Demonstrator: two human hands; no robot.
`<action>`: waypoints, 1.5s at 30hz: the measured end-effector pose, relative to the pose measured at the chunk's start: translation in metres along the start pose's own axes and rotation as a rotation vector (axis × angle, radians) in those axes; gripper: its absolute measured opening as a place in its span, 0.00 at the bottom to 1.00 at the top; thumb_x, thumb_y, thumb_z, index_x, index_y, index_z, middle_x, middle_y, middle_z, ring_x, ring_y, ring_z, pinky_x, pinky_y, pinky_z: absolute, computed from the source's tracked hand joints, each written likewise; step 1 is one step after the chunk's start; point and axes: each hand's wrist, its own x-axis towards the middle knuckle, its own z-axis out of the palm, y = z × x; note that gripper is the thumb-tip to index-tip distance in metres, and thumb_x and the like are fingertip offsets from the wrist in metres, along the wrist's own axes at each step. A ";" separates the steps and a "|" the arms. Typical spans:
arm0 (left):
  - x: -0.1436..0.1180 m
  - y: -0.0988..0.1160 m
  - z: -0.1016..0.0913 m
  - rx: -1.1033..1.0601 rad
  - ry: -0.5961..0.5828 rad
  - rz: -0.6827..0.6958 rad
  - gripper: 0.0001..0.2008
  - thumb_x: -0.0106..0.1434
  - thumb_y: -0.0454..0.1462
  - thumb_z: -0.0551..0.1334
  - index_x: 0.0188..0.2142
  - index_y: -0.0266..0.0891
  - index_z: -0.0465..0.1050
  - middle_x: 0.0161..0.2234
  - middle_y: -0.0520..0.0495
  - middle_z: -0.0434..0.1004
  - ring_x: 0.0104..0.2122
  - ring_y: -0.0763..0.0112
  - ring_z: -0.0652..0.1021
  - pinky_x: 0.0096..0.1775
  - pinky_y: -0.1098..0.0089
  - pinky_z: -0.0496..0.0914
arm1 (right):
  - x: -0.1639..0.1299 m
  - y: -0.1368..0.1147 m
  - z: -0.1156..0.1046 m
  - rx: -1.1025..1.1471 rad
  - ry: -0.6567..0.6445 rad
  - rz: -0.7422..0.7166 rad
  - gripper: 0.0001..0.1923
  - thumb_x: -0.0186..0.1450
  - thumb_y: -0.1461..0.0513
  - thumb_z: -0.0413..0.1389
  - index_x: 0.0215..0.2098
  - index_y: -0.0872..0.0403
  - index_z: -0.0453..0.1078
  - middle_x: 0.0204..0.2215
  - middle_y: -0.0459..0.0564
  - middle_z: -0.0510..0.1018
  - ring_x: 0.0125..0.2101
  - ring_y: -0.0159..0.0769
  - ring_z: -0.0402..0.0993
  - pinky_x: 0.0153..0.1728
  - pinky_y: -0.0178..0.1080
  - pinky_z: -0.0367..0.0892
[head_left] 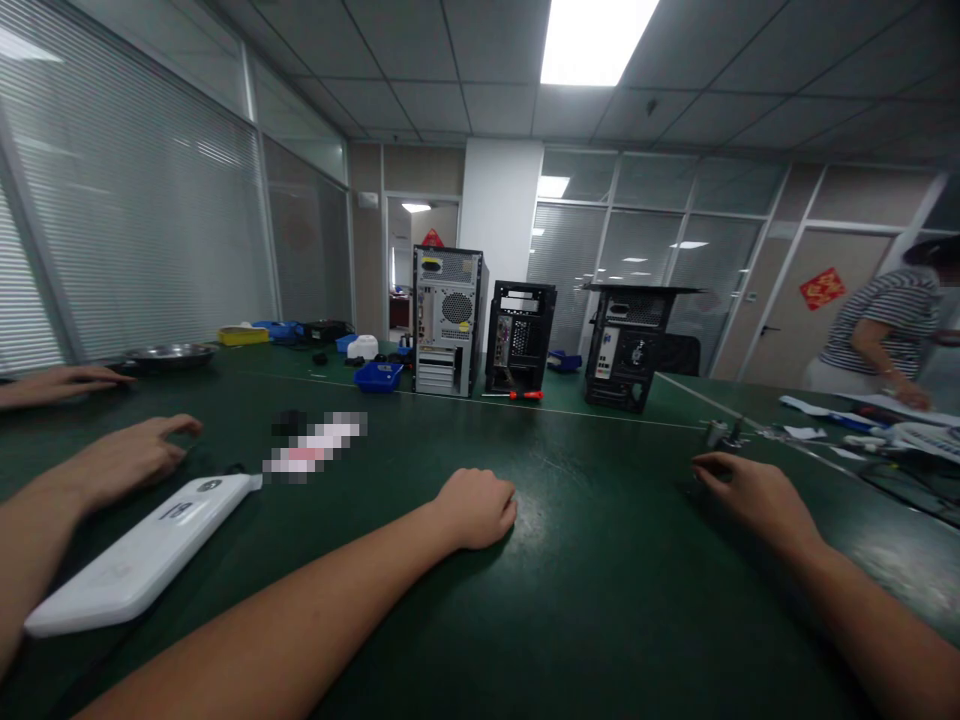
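My left hand (480, 508) rests on the green table (600, 580) as a closed fist, with nothing showing in it. To the right, my right hand (761, 500) lies on its side, loosely curved, a small gap between thumb and fingers and no object visible there. Just beyond its fingertips stand small grey metal pieces (718, 434), too small to name. Farther off, facing me, are a grey computer case (450, 320), a smaller black computer case (517, 340) and another black computer case (626, 350) with a panel on top. A red-handled screwdriver (525, 395) lies before the middle one.
At left, another person's hand (135, 460) is beside a white device (142, 550) marked 19; a further hand (67, 385) rests behind. Blue bins (379, 377) and a metal dish (172, 355) sit farther back. A standing person (885, 320) works at right near papers and cables.
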 end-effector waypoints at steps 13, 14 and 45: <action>-0.001 0.000 -0.001 -0.003 0.008 0.001 0.20 0.68 0.46 0.48 0.36 0.39 0.75 0.34 0.39 0.79 0.33 0.55 0.80 0.35 0.58 0.74 | 0.002 0.006 0.003 0.045 -0.040 0.110 0.24 0.64 0.47 0.49 0.49 0.50 0.77 0.44 0.55 0.81 0.42 0.51 0.78 0.40 0.46 0.69; -0.001 0.000 -0.001 -0.001 0.012 0.001 0.20 0.68 0.46 0.48 0.36 0.39 0.75 0.34 0.40 0.79 0.32 0.55 0.80 0.35 0.58 0.74 | 0.003 0.005 0.003 0.059 -0.035 0.123 0.25 0.63 0.47 0.50 0.48 0.51 0.77 0.44 0.55 0.82 0.42 0.51 0.78 0.39 0.46 0.69; -0.001 0.000 0.000 -0.003 0.005 0.000 0.21 0.68 0.46 0.48 0.37 0.39 0.76 0.35 0.38 0.79 0.34 0.54 0.80 0.36 0.58 0.73 | 0.005 0.013 0.011 0.155 -0.089 0.237 0.26 0.61 0.44 0.50 0.44 0.50 0.78 0.39 0.54 0.82 0.38 0.50 0.79 0.39 0.47 0.71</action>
